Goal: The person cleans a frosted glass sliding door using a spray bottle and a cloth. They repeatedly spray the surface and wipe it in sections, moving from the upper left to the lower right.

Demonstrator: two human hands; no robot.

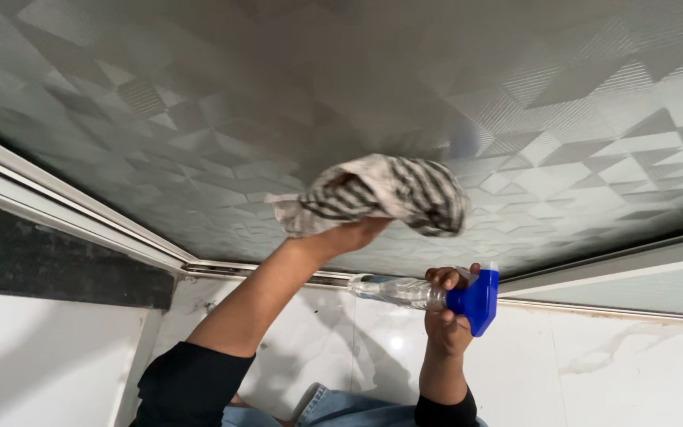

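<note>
Right hand (446, 316) closed around clear spray bottle (405, 292) with blue trigger head (476, 299), near sill track (223, 269). Left hand (353, 233) gripping striped cloth (381, 198) — pressed against patterned glass panel (199, 119). Risk: streaking from dry cloth — bottle slipping if grip wet.

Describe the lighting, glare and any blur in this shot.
Head view: soft, even light on the patterned glass panel, brighter toward the right; a small glare spot on the glossy white tiles; the striped cloth in the left hand is slightly blurred; the spray bottle in the right hand looks sharp; the wide lens bends the frame rail.
</note>
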